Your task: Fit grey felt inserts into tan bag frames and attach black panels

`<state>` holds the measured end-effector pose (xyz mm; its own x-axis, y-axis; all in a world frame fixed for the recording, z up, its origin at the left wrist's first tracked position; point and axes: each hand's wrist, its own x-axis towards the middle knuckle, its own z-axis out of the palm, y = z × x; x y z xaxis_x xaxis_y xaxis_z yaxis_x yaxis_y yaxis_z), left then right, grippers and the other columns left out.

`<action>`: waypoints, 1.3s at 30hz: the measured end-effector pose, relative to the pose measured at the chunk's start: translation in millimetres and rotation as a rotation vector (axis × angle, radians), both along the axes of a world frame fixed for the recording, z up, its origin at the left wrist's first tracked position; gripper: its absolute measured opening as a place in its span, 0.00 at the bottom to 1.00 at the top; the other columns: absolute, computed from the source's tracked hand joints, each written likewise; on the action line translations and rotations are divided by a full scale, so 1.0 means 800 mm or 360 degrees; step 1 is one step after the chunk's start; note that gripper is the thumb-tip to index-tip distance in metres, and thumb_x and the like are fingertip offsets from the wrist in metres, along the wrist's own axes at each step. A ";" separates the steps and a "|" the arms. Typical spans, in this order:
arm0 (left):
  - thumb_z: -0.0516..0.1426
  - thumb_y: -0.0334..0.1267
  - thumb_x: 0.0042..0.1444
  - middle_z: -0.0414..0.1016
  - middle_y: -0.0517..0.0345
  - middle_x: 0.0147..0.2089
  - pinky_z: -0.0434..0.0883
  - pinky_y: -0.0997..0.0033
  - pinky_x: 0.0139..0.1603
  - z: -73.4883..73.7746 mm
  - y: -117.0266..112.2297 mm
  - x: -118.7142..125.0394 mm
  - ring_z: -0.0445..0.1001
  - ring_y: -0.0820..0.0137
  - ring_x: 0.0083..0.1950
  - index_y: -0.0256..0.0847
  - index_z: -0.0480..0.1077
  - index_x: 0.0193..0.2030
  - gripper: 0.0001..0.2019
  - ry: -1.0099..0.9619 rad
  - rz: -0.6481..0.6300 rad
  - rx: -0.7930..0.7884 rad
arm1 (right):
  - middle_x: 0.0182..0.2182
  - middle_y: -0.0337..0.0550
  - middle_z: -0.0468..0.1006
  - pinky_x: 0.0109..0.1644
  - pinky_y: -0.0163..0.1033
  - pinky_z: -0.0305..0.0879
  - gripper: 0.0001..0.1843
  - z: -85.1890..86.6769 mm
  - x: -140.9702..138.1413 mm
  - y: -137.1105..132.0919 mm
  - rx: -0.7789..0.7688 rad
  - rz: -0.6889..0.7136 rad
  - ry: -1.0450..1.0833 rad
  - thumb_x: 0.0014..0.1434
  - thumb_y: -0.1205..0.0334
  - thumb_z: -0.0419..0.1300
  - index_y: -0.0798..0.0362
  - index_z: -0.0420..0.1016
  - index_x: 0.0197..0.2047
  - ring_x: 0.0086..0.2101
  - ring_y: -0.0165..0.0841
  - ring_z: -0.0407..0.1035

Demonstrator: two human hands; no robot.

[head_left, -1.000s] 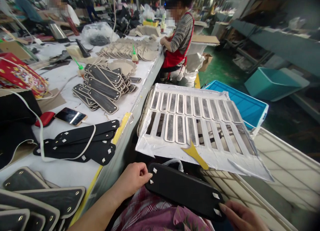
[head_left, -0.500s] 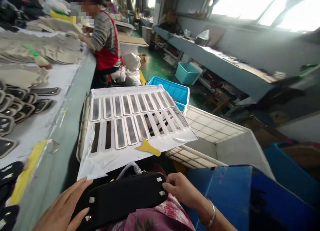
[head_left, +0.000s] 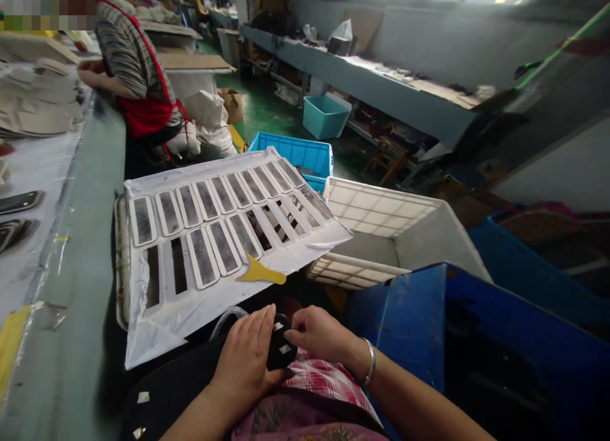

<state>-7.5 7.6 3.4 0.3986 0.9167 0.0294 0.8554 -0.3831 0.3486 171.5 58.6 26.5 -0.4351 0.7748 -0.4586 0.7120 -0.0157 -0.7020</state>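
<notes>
A long black padded strip (head_left: 190,365) with rounded ends lies across my lap, small white tabs at both its ends. My left hand (head_left: 248,352) reaches over it near the right end, fingers together along the upper edge and thumb at the lower edge. At the tip, my right hand (head_left: 319,333) pinches with thumb and forefinger beside the white tabs. Whatever is between those fingertips is too small to make out. Just beyond my hands, a white-covered board (head_left: 166,330) carries rows of grey, white-bordered rectangular pieces (head_left: 203,260). A yellow forked tool (head_left: 262,272) rests on its near edge.
On my left runs a bench (head_left: 90,237) with dark pieces on it. A co-worker in a red apron (head_left: 147,114) sits farther along. To the right stand a white crate (head_left: 419,231), a blue box (head_left: 410,314) and a bright blue crate (head_left: 295,152).
My left hand has moved from the strip's left end to near its right end. My right hand stays at the right tip. The view has turned right and downward.
</notes>
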 end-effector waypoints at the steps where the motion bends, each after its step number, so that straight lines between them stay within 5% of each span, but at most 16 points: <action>1: 0.62 0.52 0.39 0.64 0.39 0.58 0.60 0.51 0.57 -0.002 -0.001 0.001 0.63 0.52 0.57 0.33 0.54 0.60 0.43 0.0011 0.0019 -0.0003 | 0.17 0.33 0.66 0.21 0.29 0.47 0.10 -0.001 0.001 0.000 0.0016 0.0003 0.0000 0.50 0.60 0.56 0.56 0.69 0.22 0.20 0.23 0.55; 10: 0.55 0.44 0.47 0.69 0.44 0.47 0.63 0.55 0.49 0.015 0.003 0.012 0.67 0.56 0.48 0.33 0.62 0.52 0.26 0.0048 0.0094 -0.0073 | 0.16 0.33 0.65 0.21 0.31 0.46 0.10 0.001 0.002 -0.004 0.0076 0.0006 -0.0012 0.51 0.61 0.55 0.56 0.69 0.21 0.19 0.23 0.54; 24: 0.56 0.46 0.42 0.70 0.45 0.45 0.63 0.56 0.48 0.006 0.011 0.012 0.68 0.55 0.47 0.35 0.61 0.50 0.28 0.0037 0.0109 -0.0127 | 0.17 0.36 0.68 0.21 0.31 0.44 0.12 0.000 0.000 -0.008 0.0090 -0.0087 -0.0032 0.51 0.60 0.55 0.55 0.67 0.20 0.19 0.23 0.54; 35: 0.57 0.47 0.43 0.67 0.41 0.52 0.59 0.52 0.55 0.007 0.005 0.012 0.65 0.54 0.52 0.32 0.59 0.54 0.32 0.0086 0.0010 0.0019 | 0.15 0.30 0.62 0.17 0.27 0.48 0.14 -0.034 0.013 -0.010 -0.0549 -0.0342 0.0485 0.50 0.54 0.59 0.54 0.62 0.23 0.16 0.22 0.56; 39: 0.56 0.48 0.46 0.66 0.37 0.55 0.57 0.50 0.55 0.006 0.001 0.015 0.64 0.51 0.54 0.31 0.58 0.57 0.33 0.0177 0.0005 0.0092 | 0.14 0.30 0.62 0.16 0.27 0.48 0.15 -0.038 0.016 -0.013 -0.0588 -0.0371 0.0546 0.50 0.52 0.60 0.55 0.62 0.23 0.15 0.22 0.56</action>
